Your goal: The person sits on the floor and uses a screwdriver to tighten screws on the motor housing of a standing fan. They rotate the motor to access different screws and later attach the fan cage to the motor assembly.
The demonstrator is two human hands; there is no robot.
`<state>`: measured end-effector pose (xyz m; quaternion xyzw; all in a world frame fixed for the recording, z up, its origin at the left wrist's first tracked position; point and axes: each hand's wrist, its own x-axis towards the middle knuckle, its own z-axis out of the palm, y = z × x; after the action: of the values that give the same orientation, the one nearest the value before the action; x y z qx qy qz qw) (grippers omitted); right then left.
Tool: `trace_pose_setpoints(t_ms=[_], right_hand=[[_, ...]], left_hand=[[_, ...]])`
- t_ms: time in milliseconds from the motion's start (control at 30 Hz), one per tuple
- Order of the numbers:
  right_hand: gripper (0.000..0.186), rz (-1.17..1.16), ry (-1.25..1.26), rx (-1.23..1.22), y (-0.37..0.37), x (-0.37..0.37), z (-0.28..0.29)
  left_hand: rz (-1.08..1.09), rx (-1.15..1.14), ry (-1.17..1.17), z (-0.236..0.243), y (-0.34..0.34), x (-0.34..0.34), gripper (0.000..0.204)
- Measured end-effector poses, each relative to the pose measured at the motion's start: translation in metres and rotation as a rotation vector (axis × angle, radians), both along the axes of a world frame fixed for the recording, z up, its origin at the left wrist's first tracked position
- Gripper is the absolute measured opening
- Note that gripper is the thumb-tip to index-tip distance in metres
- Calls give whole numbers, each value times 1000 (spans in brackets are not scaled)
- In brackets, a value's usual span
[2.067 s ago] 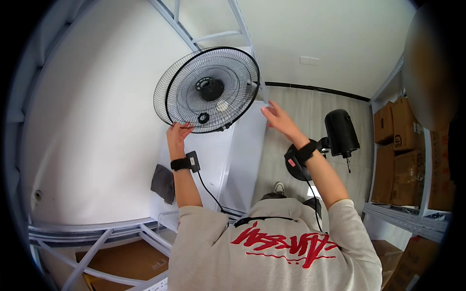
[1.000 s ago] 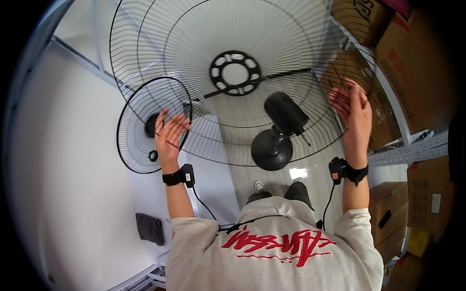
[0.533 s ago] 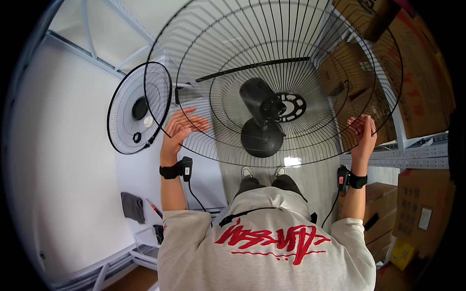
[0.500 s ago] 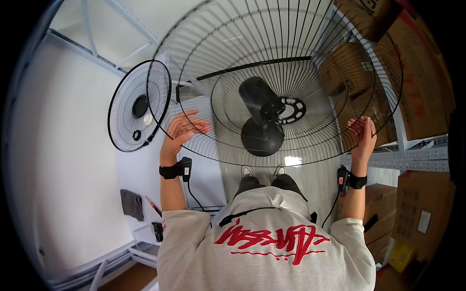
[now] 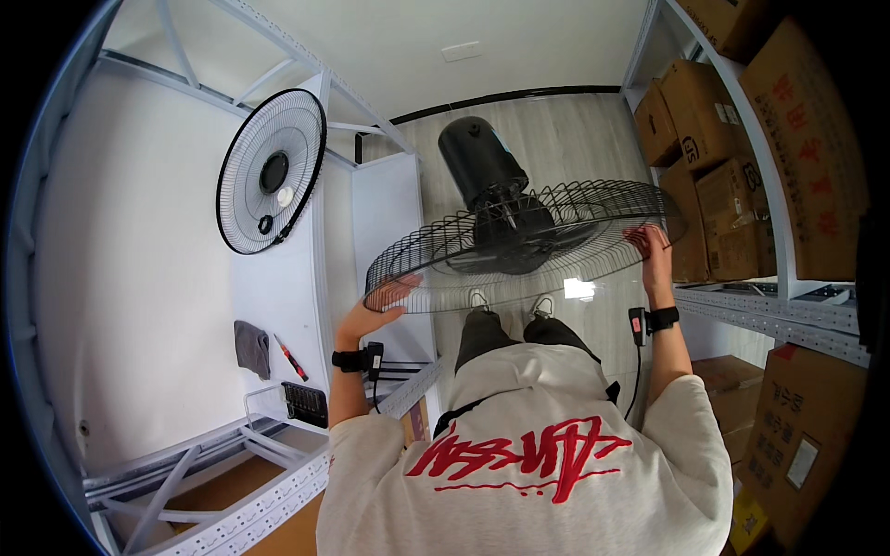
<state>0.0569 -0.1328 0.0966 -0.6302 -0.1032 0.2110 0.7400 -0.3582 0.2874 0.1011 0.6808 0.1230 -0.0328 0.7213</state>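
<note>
A round black wire fan guard point(image 5: 593, 206) is held between my hands, tilted nearly edge-on at the front of a fan's black motor housing point(image 5: 475, 156). My left hand point(image 5: 375, 304) grips its left rim, with fingers partly behind the wires. At the opposite rim, my right hand point(image 5: 652, 248) has its fingers curled against the guard. Whether the guard touches the motor's front is hard to tell. On the white table at left lies a second fan guard point(image 5: 274, 172) with a black centre. A white cap point(image 5: 285, 196) and a black ring point(image 5: 265, 224) rest on it.
Also on the table are a grey cloth point(image 5: 251, 349), a red-and-black screwdriver point(image 5: 291, 359) and a black bit case point(image 5: 306, 405). Cardboard boxes point(image 5: 732, 218) fill the metal shelving point(image 5: 788, 310) to the right. A low white surface point(image 5: 387, 208) stands left of the fan.
The held guard has come down and away from my head, swinging from facing me to nearly edge-on by the motor. My left hand has closed on its rim.
</note>
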Motion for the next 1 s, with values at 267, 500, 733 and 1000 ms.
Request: trace_pose_setpoints(t_ms=[267, 500, 733, 1000], right_hand=[[22, 54, 155, 32, 26, 28, -35], [25, 87, 94, 49, 22, 46, -60], [25, 81, 93, 176, 14, 24, -62], [27, 131, 60, 137, 37, 46, -59]], left_hand=[[221, 68, 26, -34, -2, 15, 53], [245, 157, 64, -56, 2, 10, 52], [324, 99, 95, -57, 0, -8, 45], [377, 278, 105, -49, 17, 8, 35]])
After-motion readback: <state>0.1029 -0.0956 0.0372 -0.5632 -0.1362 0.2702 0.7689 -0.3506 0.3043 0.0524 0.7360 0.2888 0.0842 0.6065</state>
